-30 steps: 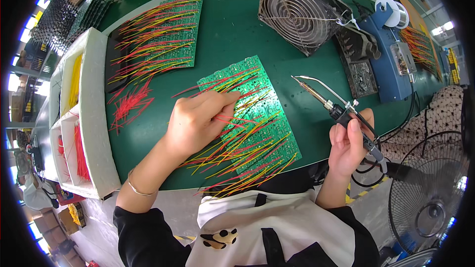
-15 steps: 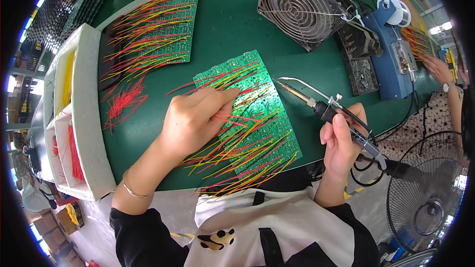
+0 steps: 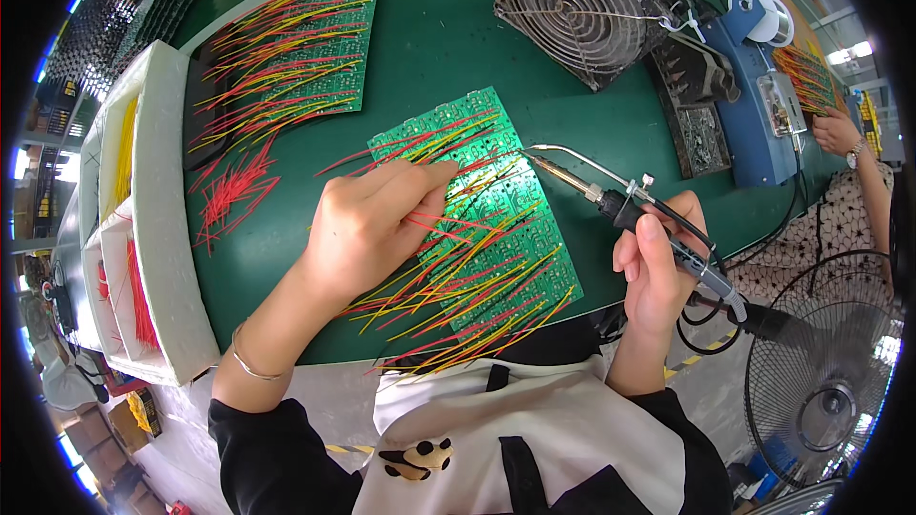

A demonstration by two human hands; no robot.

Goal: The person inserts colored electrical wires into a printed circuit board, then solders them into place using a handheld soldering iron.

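Note:
A green circuit board [image 3: 453, 133] lies tilted on the bench, with rows of red and yellow wires fanning off its left side. My left hand [image 3: 367, 219] rests over the board's left part, thumb and fingers pinched on red wires [image 3: 448, 226]; several of them stick out below the fingertips. My right hand [image 3: 660, 262] is closed round a soldering iron [image 3: 625, 213] with a thin curved solder-feed tube [image 3: 582, 157] fixed above it. The iron's tip is beside the board's right edge, close to the end of a wire; whether it touches is too small to tell.
A second wired board [image 3: 329, 76] lies at the far left, near loose red wires [image 3: 234, 193]. A white foam box [image 3: 176, 257] holds yellow and red wires. Far right are a caged fan [image 3: 572, 10], a blue solder feeder [image 3: 754, 95] and another person's hand [image 3: 837, 132].
The soldering iron's tip has shifted slightly left, closer to the board's edge. My left hand keeps its pinch on the red wires. The other person's hand has moved a little.

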